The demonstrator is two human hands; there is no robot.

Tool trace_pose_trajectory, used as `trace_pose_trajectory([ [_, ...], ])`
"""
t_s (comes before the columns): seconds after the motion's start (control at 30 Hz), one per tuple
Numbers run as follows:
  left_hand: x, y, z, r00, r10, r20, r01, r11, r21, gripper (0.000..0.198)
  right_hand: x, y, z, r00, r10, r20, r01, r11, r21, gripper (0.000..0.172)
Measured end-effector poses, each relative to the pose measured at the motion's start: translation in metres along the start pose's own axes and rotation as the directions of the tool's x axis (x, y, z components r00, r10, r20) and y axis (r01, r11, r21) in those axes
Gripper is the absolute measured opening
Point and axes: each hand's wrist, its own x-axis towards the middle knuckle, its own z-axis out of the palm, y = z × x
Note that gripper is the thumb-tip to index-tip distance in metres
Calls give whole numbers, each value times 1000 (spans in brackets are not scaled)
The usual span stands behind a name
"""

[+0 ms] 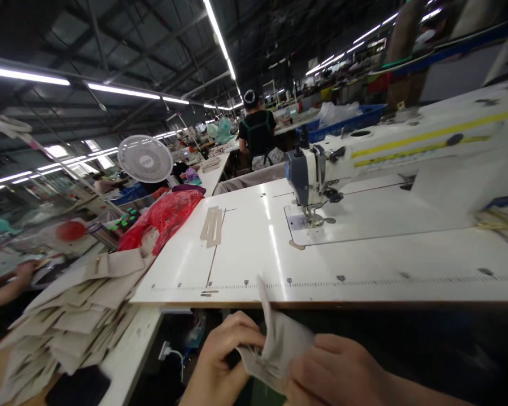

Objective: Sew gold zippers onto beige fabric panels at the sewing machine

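Observation:
Both my hands are low in front of me, below the front edge of the white sewing table (pixel 364 270). My left hand (pixel 220 361) and my right hand (pixel 334 372) each pinch a folded beige fabric piece (pixel 279 344) between them, fingers closed on it. One corner of the fabric sticks up in front of the table edge. The sewing machine (pixel 317 175) stands on the table further back, its needle area bare. A small stack of beige strips (pixel 212 226) lies on the table left of the machine.
A heap of beige fabric pieces (pixel 76 321) lies at the left beside a red plastic bag (pixel 165 217). A white fan (pixel 145 158) stands behind it. A person in dark clothes (pixel 257 135) works ahead. Another person's forearm (pixel 4 285) shows at far left.

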Motion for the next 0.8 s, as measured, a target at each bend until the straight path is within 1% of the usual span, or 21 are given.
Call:
trace_pose_trajectory([
  [0.07,0,3,0,998,-15,59,17,999,-37,11,5,2,3,992,127,-25,-123,984,129,25],
  [0.1,-1,5,0,998,-26,63,31,997,-67,12,8,5,4,983,184,-6,-180,965,191,28],
  [0.13,-1,6,0,998,-39,51,44,994,-95,11,11,9,6,971,233,48,-237,938,254,32],
  [0.17,-1,7,-1,998,-59,27,62,992,-113,9,14,13,8,951,276,138,-306,901,308,33],
  [0.2,-1,8,-2,996,-86,1,85,989,-121,10,17,17,9,919,311,242,-381,856,350,29],
  [0.23,0,8,-4,992,-122,-19,119,985,-126,14,20,22,9,876,343,339,-461,803,378,22],
  [0.27,0,9,-5,985,-170,-26,165,976,-139,18,23,26,9,829,372,418,-534,747,395,14],
  [0.3,0,9,-6,972,-232,-25,225,960,-164,21,25,31,9,791,393,468,-588,698,409,14],
  [0.33,1,10,-6,953,-303,-6,295,934,-200,23,27,37,8,770,411,489,-622,656,427,20],
  [0.37,1,10,-7,930,-366,23,360,901,-243,25,29,42,7,758,427,493,-642,620,450,26],
  [0.43,4,12,-6,885,-459,80,459,827,-324,29,33,52,6,729,452,513,-681,553,481,30],
  [0.47,6,13,-5,868,-488,93,487,796,-359,33,34,56,6,705,466,535,-707,517,483,31],
  [0.57,12,17,-1,838,-538,88,512,721,-467,39,34,66,10,611,477,632,-790,411,454,32],
  [0.63,15,18,1,819,-566,87,519,669,-531,41,32,69,13,569,467,677,-822,356,445,32],
  [0.73,16,17,2,806,-585,92,524,631,-572,41,29,69,15,548,449,706,-836,259,484,33],
  [0.8,16,14,2,808,-580,101,520,624,-583,40,28,67,15,536,446,717,-839,191,509,32],
])
